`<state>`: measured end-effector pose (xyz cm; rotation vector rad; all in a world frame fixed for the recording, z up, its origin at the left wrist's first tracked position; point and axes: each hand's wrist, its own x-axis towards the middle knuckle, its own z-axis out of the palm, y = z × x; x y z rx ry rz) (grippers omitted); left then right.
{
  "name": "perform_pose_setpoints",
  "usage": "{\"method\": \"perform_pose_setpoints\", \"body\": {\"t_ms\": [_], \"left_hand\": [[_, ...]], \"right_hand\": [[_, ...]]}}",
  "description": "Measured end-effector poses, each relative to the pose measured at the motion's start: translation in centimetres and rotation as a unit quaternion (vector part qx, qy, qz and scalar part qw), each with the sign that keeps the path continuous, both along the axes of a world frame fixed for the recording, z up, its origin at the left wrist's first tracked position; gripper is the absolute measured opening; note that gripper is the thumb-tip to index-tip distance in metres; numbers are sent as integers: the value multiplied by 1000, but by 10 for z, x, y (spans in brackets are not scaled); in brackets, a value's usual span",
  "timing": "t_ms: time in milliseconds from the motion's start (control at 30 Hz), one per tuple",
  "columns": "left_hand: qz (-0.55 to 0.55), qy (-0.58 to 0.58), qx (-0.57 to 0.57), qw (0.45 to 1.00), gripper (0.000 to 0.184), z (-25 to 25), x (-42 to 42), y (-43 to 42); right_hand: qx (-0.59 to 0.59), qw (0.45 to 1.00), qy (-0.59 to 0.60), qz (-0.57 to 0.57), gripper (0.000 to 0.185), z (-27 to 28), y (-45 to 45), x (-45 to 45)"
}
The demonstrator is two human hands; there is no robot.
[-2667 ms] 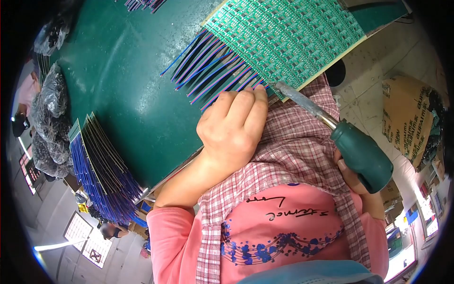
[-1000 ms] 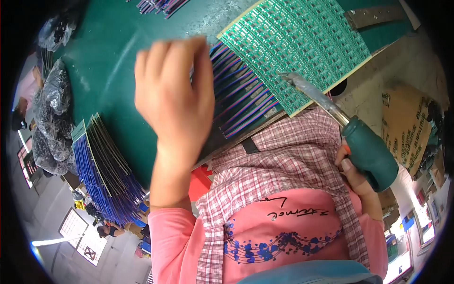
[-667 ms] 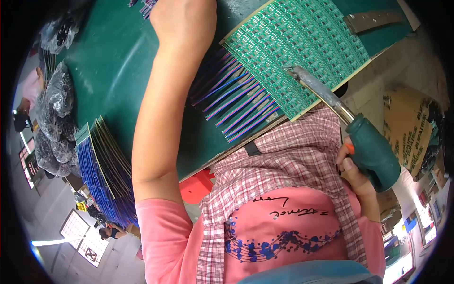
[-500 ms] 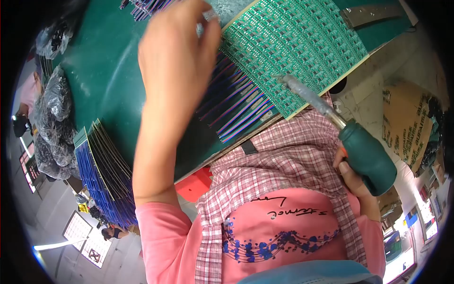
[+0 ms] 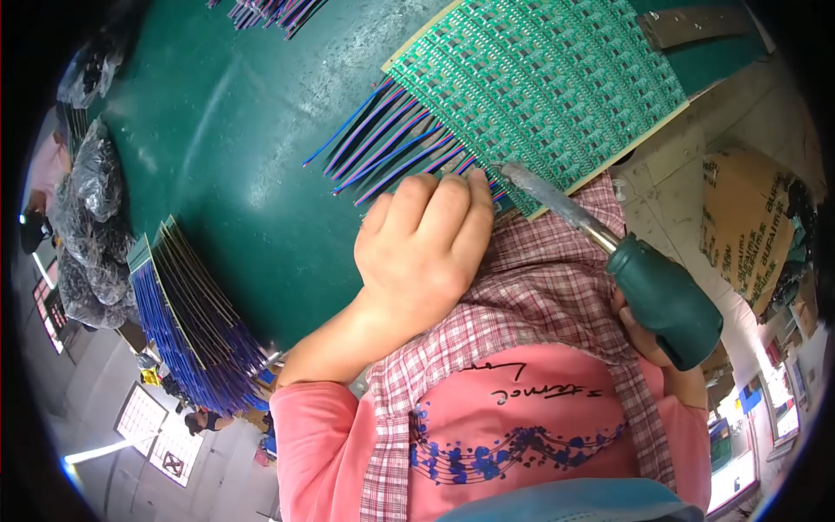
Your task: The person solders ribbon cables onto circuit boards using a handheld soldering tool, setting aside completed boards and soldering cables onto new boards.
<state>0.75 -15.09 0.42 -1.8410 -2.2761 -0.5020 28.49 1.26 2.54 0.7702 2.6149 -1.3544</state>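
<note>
A large green sheet of circuit boards (image 5: 539,96) lies on the green table, with a row of blue, pink and dark wires (image 5: 374,148) sticking out from its lower left edge. My left hand (image 5: 426,235) is closed at the near end of this row, its fingertips pinched on a wire that they mostly hide. My right hand (image 5: 642,331) is wrapped round the green handle of a soldering iron (image 5: 665,300), which covers most of the fingers. The iron's tip is at the board edge, right beside my left fingertips.
Wired board strips (image 5: 196,322) hang over the table's left edge. A loose wire bundle (image 5: 270,13) lies at the far side, and a flat metal strip (image 5: 696,26) at the upper right. Dark plastic bags (image 5: 96,183) are at the left, a cardboard box (image 5: 752,226) at the right.
My left hand has come back from the far wire bundle to the board's near edge and closed there. The iron's tip has moved slightly left and down to the same spot.
</note>
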Motion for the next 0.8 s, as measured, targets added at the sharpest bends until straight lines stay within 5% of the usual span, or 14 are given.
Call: {"method": "perform_pose_setpoints", "body": {"t_ms": [667, 800], "left_hand": [[22, 18, 7, 1000, 18, 0, 10, 9], [27, -1, -44, 999, 36, 11, 13, 8]], "right_hand": [[41, 999, 15, 14, 14, 11, 4, -15], [-4, 1000, 7, -7, 8, 7, 6, -7]]}}
